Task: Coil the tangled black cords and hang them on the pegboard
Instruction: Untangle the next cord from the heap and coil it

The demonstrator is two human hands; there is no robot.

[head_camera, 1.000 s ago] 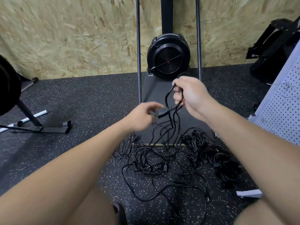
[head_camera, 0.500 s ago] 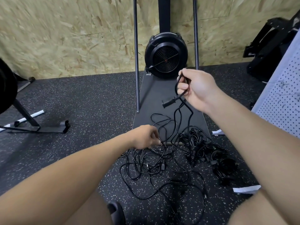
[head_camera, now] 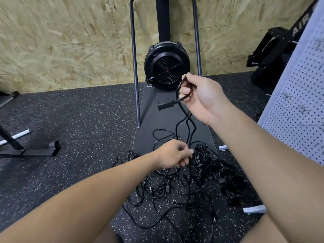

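At twelve o'clock of the floor tangle (head_camera: 175, 188), right hand (head_camera: 201, 95) pinched a light, limp cord (head_camera: 182, 123) by its plug; left hand (head_camera: 172, 153) gripped strands below, likeliest hold.

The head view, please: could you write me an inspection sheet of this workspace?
Surface: speckled black rubber floor.
Job's things: tangled black cords on the floor; coiled bundles beside them; white pegboard at right.
Clutter: white paper strips.
Hands: right hand grips a loop of cord near its plug; left hand pinches a strand lower down.
Cables: strands hang from the right hand to the pile.
Surroundings: fan machine, chipboard wall.
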